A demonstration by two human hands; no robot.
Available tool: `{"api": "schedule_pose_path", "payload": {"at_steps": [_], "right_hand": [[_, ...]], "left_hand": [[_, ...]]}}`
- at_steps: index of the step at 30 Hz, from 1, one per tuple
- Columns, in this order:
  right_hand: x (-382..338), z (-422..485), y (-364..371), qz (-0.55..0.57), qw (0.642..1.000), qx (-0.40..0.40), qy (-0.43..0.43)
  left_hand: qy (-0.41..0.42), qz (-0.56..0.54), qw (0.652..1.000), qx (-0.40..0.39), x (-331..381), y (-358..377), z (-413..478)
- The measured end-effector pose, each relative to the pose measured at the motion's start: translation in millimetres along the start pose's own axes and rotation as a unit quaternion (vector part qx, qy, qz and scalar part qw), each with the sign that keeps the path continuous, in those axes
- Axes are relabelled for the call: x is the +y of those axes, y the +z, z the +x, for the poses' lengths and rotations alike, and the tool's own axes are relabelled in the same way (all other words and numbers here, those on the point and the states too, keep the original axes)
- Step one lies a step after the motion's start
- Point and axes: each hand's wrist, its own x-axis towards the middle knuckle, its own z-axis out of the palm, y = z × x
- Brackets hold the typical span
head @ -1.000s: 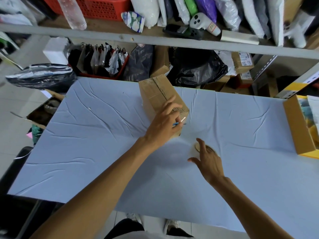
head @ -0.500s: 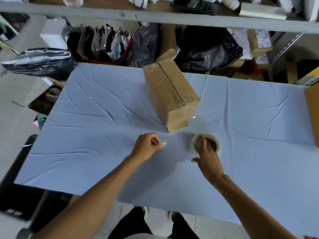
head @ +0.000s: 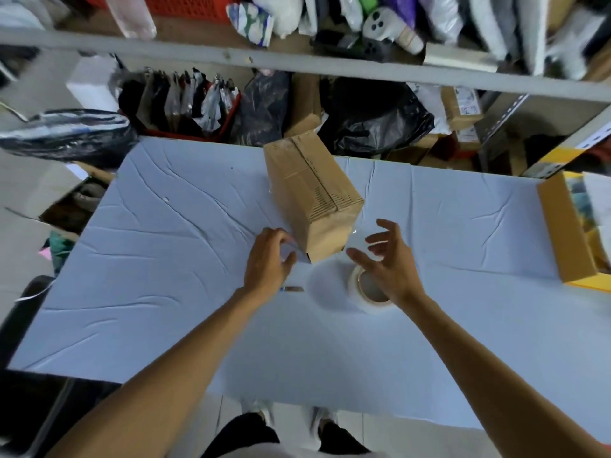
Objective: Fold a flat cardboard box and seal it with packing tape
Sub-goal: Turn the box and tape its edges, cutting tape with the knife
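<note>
A closed brown cardboard box (head: pixel 310 193) stands on the pale blue table (head: pixel 165 276), reaching from the far edge toward the middle, with clear tape shining along its edges. My left hand (head: pixel 269 259) hovers at the box's near left corner, fingers loosely curled and apart, nothing visible in them. A small cutter (head: pixel 292 288) lies on the table just below that hand. A roll of clear packing tape (head: pixel 370 289) lies flat near the box's front. My right hand (head: pixel 386 259) is above the roll with fingers spread, holding nothing.
An open yellow-brown carton (head: pixel 562 233) sits at the table's right edge. A grey shelf rail (head: pixel 297 66) crosses overhead at the back. Black bags (head: pixel 373 120) and a red basket of packets (head: pixel 185 107) crowd behind the far edge.
My left hand has let go of the small cutter, which now lies on the table, and moved up to the box's corner. My right hand has released the tape roll and lifted, fingers spread.
</note>
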Motion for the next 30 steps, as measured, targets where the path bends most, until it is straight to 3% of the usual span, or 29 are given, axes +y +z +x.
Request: {"api": "schedule_pose_path", "payload": {"at_steps": [2,4,5,7,9,11,18,24,28,30], "right_hand": [[-14,10,-5,0.121,0.992,-0.014,0.042],[-23,18,-4,0.203,0.976,-0.023,0.077],[-26,21,-2,0.231,0.969,-0.022,0.09],[-30,24,4,0.272,0.956,-0.009,0.109],[-28,25,10,0.298,0.948,-0.002,0.115],[-23,25,14,0.311,0.943,0.002,0.117],[-16,37,28,0.338,0.926,0.038,0.162],[-9,53,45,0.356,0.916,0.069,0.173],[5,53,45,0.202,0.952,0.106,0.206],[12,48,39,0.114,0.973,0.105,0.17]], "left_hand": [[0.042,-0.043,0.988,0.141,29,-21,15],[0.076,-0.068,0.972,0.211,58,-39,32],[0.099,-0.071,0.974,0.192,70,-45,43],[0.141,-0.054,0.986,0.063,84,-49,62],[0.135,-0.037,0.987,-0.08,88,-45,71],[0.117,-0.009,0.981,-0.153,86,-37,71],[0.147,0.059,0.975,-0.157,80,-33,77],[0.154,0.123,0.974,-0.112,84,-28,74],[0.16,0.155,0.971,-0.083,83,-22,69],[0.162,0.192,0.966,-0.065,82,-16,66]]}}
